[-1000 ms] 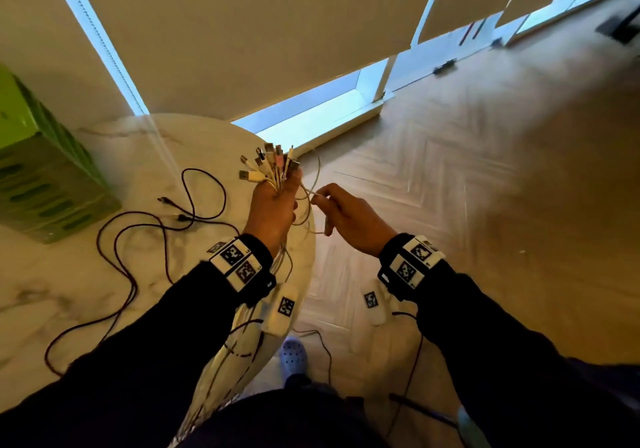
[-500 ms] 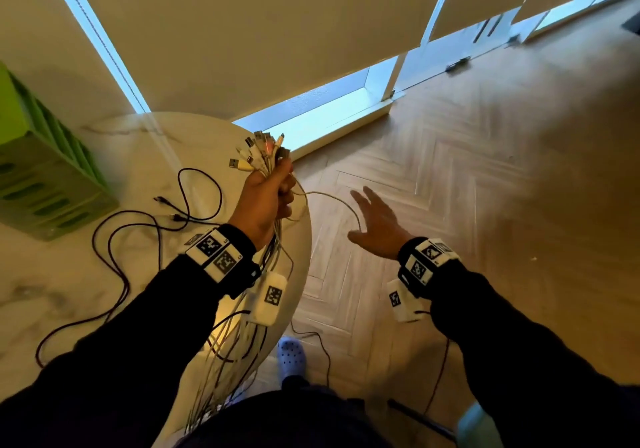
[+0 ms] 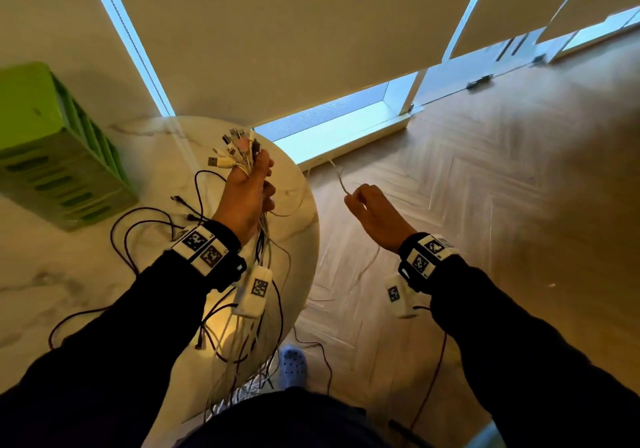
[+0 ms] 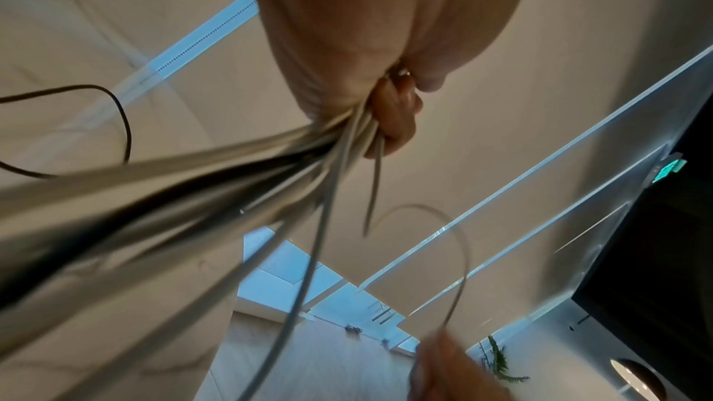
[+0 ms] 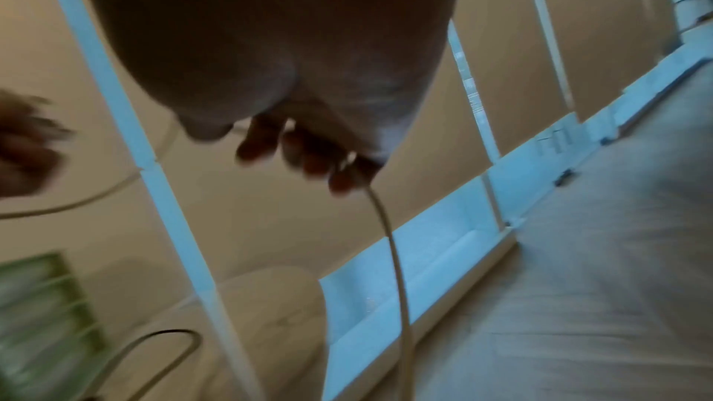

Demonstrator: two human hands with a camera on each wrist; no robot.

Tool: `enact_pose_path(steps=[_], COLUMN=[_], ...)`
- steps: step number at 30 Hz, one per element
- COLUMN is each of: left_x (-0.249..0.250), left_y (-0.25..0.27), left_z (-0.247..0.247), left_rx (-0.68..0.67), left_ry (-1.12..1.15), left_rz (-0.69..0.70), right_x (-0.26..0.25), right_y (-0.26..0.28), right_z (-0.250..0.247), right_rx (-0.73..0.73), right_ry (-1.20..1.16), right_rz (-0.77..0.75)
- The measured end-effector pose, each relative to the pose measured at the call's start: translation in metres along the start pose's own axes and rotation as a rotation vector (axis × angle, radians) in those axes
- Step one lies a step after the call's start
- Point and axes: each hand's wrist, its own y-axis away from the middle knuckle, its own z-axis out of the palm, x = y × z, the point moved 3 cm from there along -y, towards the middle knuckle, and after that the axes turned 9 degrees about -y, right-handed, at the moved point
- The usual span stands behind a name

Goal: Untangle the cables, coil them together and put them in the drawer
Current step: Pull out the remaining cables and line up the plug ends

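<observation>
Cables [image 3: 242, 157] stand bunched in the left hand [image 3: 247, 198], which grips them in a fist above the edge of the round marble worktop [image 3: 298, 226]; their plug ends fan out above the thumb, and the strands hang down past the wrist, where the dark sleeve and the person's body cut off their lower ends. In the left wrist view the same bundle [image 4: 216, 169] streams out of the curled fingers [image 4: 393, 121], smeared by blur, so single strands are hard to tell apart. The right hand [image 3: 375, 212], held out over the wooden floor [image 3: 502, 188], pinches one thin white cable [image 3: 341, 181] with curled fingers; it loops up from the fingers and trails down below the wrist. The right wrist view is blurred, but the white cable [image 5: 389, 234] leaves the fingertips [image 5: 343, 182] there. Dark cables [image 3: 138, 226] lie loose on the worktop beside a green drawer unit [image 3: 59, 150], whose left part the frame edge cuts off
</observation>
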Motion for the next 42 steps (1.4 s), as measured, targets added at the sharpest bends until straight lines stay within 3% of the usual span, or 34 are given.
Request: enact_pose_path(steps=[2, 4, 6, 8, 11, 15, 19, 23, 25, 27, 29, 36, 37, 40, 42], left_x=[0.005, 0.009, 0.01, 0.01, 0.01, 0.016, 0.031, 0.039, 0.041, 0.038, 0.036, 0.033, 0.031, 0.029, 0.025], left_y=[0.0, 0.002, 0.003, 0.005, 0.01, 0.021, 0.031, 0.037, 0.041, 0.044, 0.042, 0.02, 0.02, 0.023, 0.024], left_z=[-0.004, -0.006, -0.004, 0.0, 0.009, 0.02, 0.022, 0.006, 0.001, 0.003, 0.01, 0.029, 0.032, 0.046, 0.049], left_rx=[-0.029, -0.095, -0.149, -0.187, -0.264, -0.418, -0.555, -0.744, -0.828, -0.854, -0.791, -0.47, -0.5, -0.749, -0.886], left_ry=[0.042, 0.064, 0.068, 0.054, 0.017, -0.205, -0.333, -0.171, -0.101, -0.162, -0.365, -0.778, -0.736, -0.47, -0.325], left_rz=[0.011, 0.032, 0.032, 0.013, 0.0, 0.087, 0.069, -0.08, -0.122, -0.068, 0.046, 0.413, 0.404, 0.152, 0.101], right_x=[0.039, 0.069, 0.071, 0.052, -0.001, -0.072, -0.092, -0.087, -0.081, -0.072, -0.068, -0.089, -0.094, -0.1, -0.097], right_y=[0.0, 0.009, 0.016, 0.012, 0.001, 0.007, 0.014, 0.024, 0.017, 0.001, -0.007, 0.021, 0.026, 0.04, 0.048], right_z=[-0.006, -0.007, -0.008, -0.007, 0.0, 0.04, 0.085, 0.089, 0.077, 0.067, 0.062, 0.067, 0.069, 0.059, 0.045], right_rx=[-0.164, -0.41, -0.566, -0.51, -0.383, -0.689, -0.731, -0.977, -0.902, -0.646, -0.372, -0.086, -0.049, 0.046, 0.092], right_ry=[0.193, 0.364, 0.406, 0.327, 0.01, -0.269, -0.418, -0.462, -0.218, 0.15, 0.346, -0.293, -0.387, -0.546, -0.635], right_rz=[0.173, 0.442, 0.625, 0.566, 0.272, 0.116, 0.134, 0.235, 0.213, 0.092, -0.045, -0.047, -0.04, 0.046, 0.093])
